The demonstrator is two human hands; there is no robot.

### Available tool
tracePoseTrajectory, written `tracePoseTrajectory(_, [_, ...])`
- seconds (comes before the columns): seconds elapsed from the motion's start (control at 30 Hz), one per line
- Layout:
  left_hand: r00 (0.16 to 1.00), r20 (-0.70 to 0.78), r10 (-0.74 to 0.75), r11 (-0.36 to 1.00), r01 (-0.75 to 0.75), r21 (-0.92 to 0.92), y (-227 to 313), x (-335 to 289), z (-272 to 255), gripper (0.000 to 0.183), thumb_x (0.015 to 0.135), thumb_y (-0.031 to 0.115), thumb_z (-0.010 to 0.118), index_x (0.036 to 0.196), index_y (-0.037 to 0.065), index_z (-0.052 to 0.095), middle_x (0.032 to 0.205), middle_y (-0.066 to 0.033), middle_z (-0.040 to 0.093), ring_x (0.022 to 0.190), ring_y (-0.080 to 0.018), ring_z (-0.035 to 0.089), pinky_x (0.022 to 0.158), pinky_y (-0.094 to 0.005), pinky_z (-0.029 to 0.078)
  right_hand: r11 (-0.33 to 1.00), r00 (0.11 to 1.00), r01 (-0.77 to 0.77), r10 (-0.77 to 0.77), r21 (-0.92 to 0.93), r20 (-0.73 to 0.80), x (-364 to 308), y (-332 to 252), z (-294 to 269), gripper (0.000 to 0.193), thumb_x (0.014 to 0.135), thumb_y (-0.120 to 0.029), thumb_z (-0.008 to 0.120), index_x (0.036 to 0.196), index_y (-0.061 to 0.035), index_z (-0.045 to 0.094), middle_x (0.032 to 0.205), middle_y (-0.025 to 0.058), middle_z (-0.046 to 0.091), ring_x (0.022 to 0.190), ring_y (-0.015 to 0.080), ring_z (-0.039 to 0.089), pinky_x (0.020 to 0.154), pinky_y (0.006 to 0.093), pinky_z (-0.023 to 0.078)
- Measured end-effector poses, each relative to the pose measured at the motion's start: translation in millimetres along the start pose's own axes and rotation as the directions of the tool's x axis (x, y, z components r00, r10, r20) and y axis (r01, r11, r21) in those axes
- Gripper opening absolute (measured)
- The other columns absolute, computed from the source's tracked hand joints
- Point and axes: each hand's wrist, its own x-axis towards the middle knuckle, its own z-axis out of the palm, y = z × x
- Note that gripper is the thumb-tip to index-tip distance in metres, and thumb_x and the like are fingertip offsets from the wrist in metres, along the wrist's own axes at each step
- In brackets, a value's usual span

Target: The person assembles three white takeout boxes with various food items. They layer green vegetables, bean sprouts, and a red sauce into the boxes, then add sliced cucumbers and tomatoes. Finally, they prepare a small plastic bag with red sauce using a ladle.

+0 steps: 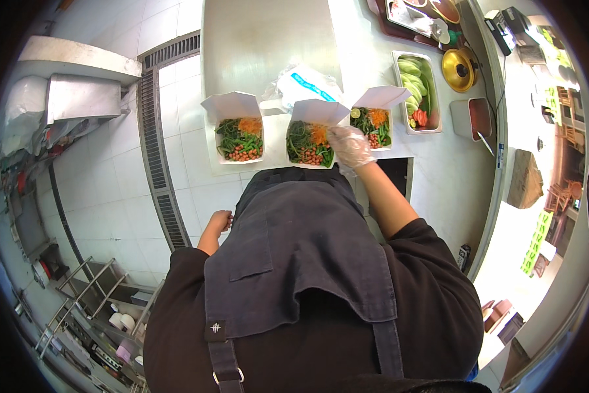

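Three opened white takeaway boxes stand in a row at the counter's near edge: a left box (210, 134), a middle box (317, 110) and a right box (381, 98). Each holds dark and bright greens, reddish-brown nuts or beans, and orange shreds (249, 125). A lime half (355, 112) shows only in the right box. My right hand (351, 147), in a clear plastic glove, is over the middle box's right side, beside its orange shreds. Its fingers are bunched; whatever they hold is hidden. Bare and loosely curled, my left hand (223, 221) hangs by my apron, away from the boxes.
Behind the boxes lies a clear plastic bag (307, 85) with a blue stripe. To the right stand a steel pan (432, 130) of pale green leaves and red slices, a round gold lid (458, 70) and a deep metal container (463, 121) with a handle sticking out.
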Motion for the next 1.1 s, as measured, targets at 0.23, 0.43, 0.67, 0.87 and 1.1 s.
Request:
tracePoseTrajectory(0.23, [0.977,-0.06,-0.205,0.973,0.196,-0.123,-2.1,8.5,-15.7,0.021,0.085,0.024,0.051,0.077,0.005,0.056,0.059,-0.0029,0.052,0.05,-0.0135,0.049,0.045,-0.0281,0.039,0.973,0.979,0.117,-0.147,-0.2,-0.143,33.2,-41.0,61.5,0.027,0.087,-0.032,0.056,0.085,-0.0056,0.06,0.085,0.0156,0.063,0.081,0.0346,0.06,0.072,0.0431,0.047])
tracePoseTrajectory(0.43, [1.0,-0.019,0.008,0.999,-0.007,0.043,4.3,-14.5,-25.7,0.023,0.086,0.025,0.051,0.076,0.006,0.056,0.059,-0.0032,0.052,0.049,-0.014,0.048,0.045,-0.0282,0.039,0.939,0.962,0.069,-0.151,-0.338,-0.226,44.5,-36.0,76.3,0.026,0.087,-0.029,0.053,0.08,-0.0055,0.062,0.082,0.015,0.064,0.077,0.033,0.062,0.07,0.0423,0.048])
tracePoseTrajectory(0.67, [0.986,-0.081,-0.145,0.988,0.141,-0.059,16.3,-22.4,-7.5,0.026,0.088,0.028,0.05,0.075,0.006,0.056,0.057,-0.0023,0.051,0.048,-0.0142,0.047,0.045,-0.0289,0.038,0.906,0.972,0.142,-0.205,-0.399,-0.118,22.1,-27.6,30.9,0.022,0.085,-0.026,0.055,0.083,-0.0066,0.065,0.078,0.011,0.066,0.071,0.0253,0.064,0.067,0.0367,0.051])
tracePoseTrajectory(0.87, [0.949,-0.073,-0.307,0.943,0.293,-0.159,36.9,-15.7,24.9,0.027,0.088,0.028,0.048,0.075,0.007,0.057,0.056,-0.0016,0.049,0.049,-0.0145,0.048,0.046,-0.0302,0.038,0.944,0.968,-0.238,0.25,-0.229,0.027,-3.2,108.5,-137.5,0.038,0.088,-0.04,0.047,0.081,-0.0097,0.069,0.085,0.0121,0.067,0.078,0.0275,0.064,0.071,0.0383,0.05])
tracePoseTrajectory(1.1, [0.936,-0.071,-0.344,0.923,0.323,-0.21,35.5,-3.1,71.5,0.025,0.087,0.027,0.049,0.077,0.006,0.058,0.057,-0.0009,0.05,0.05,-0.0139,0.049,0.046,-0.0298,0.039,0.697,0.853,-0.442,0.521,-0.564,-0.025,40.5,199.7,-152.4,0.036,0.085,-0.042,0.054,0.095,-0.0117,0.069,0.102,0.0103,0.067,0.097,0.029,0.063,0.081,0.0392,0.05])
